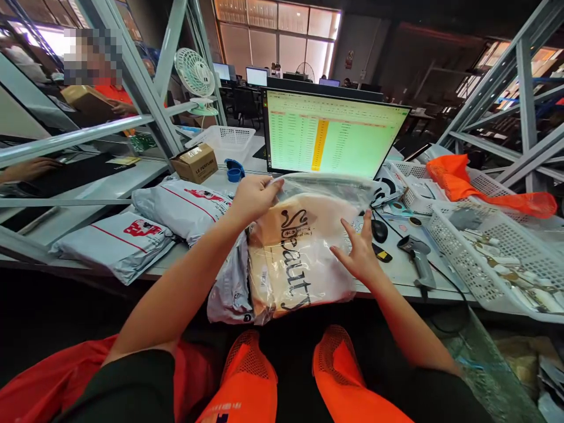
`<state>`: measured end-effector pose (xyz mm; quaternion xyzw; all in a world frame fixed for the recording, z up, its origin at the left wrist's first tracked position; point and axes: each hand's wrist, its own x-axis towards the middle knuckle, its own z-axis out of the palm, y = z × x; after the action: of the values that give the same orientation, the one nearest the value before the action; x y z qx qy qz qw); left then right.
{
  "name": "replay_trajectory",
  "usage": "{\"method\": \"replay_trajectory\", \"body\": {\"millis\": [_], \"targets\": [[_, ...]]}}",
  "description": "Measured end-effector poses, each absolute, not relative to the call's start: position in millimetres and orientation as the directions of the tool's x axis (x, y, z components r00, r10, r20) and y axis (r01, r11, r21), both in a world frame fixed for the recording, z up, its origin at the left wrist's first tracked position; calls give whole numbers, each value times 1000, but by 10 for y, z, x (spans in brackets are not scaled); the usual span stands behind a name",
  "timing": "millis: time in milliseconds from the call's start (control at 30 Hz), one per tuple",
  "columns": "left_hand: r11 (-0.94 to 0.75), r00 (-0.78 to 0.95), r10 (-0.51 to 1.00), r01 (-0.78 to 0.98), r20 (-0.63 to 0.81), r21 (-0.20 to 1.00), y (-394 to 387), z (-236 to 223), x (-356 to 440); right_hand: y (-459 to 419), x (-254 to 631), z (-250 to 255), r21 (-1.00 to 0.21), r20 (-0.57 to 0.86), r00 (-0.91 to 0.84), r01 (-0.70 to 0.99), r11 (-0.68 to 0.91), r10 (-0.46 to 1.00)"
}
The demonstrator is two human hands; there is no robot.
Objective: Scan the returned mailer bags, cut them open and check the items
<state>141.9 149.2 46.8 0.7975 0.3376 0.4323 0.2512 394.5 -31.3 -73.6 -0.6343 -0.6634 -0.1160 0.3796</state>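
A clear plastic bag [326, 247] with "beauty" lettering and an orange-and-white item inside lies at the desk's front edge, partly over a grey mailing bag [227, 294]. My left hand [255, 198] pinches the top left edge of the clear bag between thumb and fingers. On the bag's right side my right hand [359, 249] has its fingers spread apart, with nothing gripped; whether the fingertips touch the plastic I cannot tell. More printed mailing bags [118, 238] lie to the left of my left forearm.
Behind the bag stands a monitor [335, 135]. A small cardboard box [194, 163], a blue lid [235, 170] and a fan [194, 72] are at left. At right are a mouse [379, 231], a barcode scanner [416, 258] and a white basket [458, 252] of small items. Another person's hand [33, 169] is far left.
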Motion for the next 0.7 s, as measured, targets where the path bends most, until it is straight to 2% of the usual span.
{"method": "replay_trajectory", "body": {"millis": [67,167,200,267,367,500,600,700], "targets": [[-581,451,781,269,433,768,1629,456,1445,-204,4038,-869,-426,686,176,884,194,706],[-504,539,778,227,324,833,1736,469,1462,6,4237,-744,-574,753,359,767,286,551],[-503,578,760,231,298,833,1753,495,1455,86,4301,-637,-626,740,408,708,327,534],[-546,665,699,258,264,797,1790,582,1414,242,4408,-396,-721,675,440,564,402,593],[-670,767,602,333,224,663,1897,763,1291,400,4483,-106,-790,608,426,410,456,670],[-749,783,604,492,152,444,1973,943,1230,425,4408,102,-790,609,362,359,497,706],[-794,763,600,528,241,302,1789,952,1470,404,4291,227,-762,628,291,419,494,721],[-874,802,483,463,352,145,1500,901,1902,393,4223,338,-675,677,209,559,482,706]]}}
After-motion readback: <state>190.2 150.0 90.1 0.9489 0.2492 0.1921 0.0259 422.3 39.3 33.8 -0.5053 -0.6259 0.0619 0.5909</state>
